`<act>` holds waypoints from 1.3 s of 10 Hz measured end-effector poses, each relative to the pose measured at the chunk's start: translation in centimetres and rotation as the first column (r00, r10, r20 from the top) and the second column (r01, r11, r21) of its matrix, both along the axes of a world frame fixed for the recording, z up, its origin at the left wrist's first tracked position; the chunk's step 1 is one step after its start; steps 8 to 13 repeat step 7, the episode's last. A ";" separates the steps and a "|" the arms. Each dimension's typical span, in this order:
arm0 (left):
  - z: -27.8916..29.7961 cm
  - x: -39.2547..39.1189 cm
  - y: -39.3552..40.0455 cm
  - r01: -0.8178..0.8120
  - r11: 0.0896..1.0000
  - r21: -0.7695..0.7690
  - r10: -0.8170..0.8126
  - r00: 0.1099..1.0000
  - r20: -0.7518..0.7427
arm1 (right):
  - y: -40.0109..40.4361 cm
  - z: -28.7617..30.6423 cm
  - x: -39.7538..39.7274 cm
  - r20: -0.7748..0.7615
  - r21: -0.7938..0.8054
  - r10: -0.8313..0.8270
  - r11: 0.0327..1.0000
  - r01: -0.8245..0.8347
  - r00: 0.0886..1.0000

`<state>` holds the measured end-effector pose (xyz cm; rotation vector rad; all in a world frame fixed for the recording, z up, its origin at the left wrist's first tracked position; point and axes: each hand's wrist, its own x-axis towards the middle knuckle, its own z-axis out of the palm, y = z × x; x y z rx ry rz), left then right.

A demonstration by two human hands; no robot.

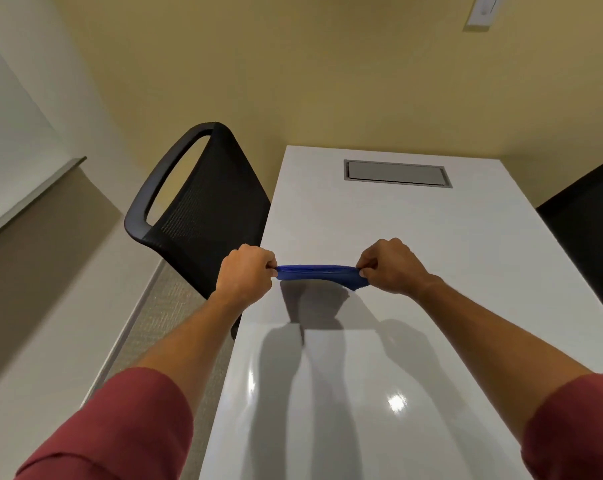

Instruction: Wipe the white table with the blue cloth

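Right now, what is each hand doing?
Left hand: closed, pinching one end of the blue cloth.
Right hand: closed, pinching the other end; the cloth is stretched between them.

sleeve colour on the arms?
Dark red sleeves, pushed up above the elbows on both arms; head view, bottom corners.

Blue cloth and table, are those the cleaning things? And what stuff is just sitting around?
For the job:
blue cloth, stretched between both hands
left hand and right hand, each with a grip on one end
white table

Just there:
black mesh chair beside the table
grey hatch set in the tabletop
wall switch
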<state>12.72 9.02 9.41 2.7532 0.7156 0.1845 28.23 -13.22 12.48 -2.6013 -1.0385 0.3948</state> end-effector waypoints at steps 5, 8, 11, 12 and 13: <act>-13.7 -6.9 -5.0 0.178 0.984 -0.014 -0.169 0.904 -0.393 | -3.7 -13.7 -7.0 -0.115 -0.319 0.164 0.928 -0.193 0.980; -12.7 -6.5 -6.7 0.199 0.977 0.077 -0.158 0.919 -0.360 | -3.4 -13.9 -7.3 0.033 -0.252 0.147 0.958 -0.134 0.989; -12.7 -6.5 -6.7 0.199 0.977 0.077 -0.158 0.919 -0.360 | -3.4 -13.9 -7.3 0.033 -0.252 0.147 0.958 -0.134 0.989; -12.7 -6.5 -6.7 0.199 0.977 0.077 -0.158 0.919 -0.360 | -3.4 -13.9 -7.3 0.033 -0.252 0.147 0.958 -0.134 0.989; -12.7 -6.5 -6.7 0.199 0.977 0.077 -0.158 0.919 -0.360 | -3.4 -13.9 -7.3 0.033 -0.252 0.147 0.958 -0.134 0.989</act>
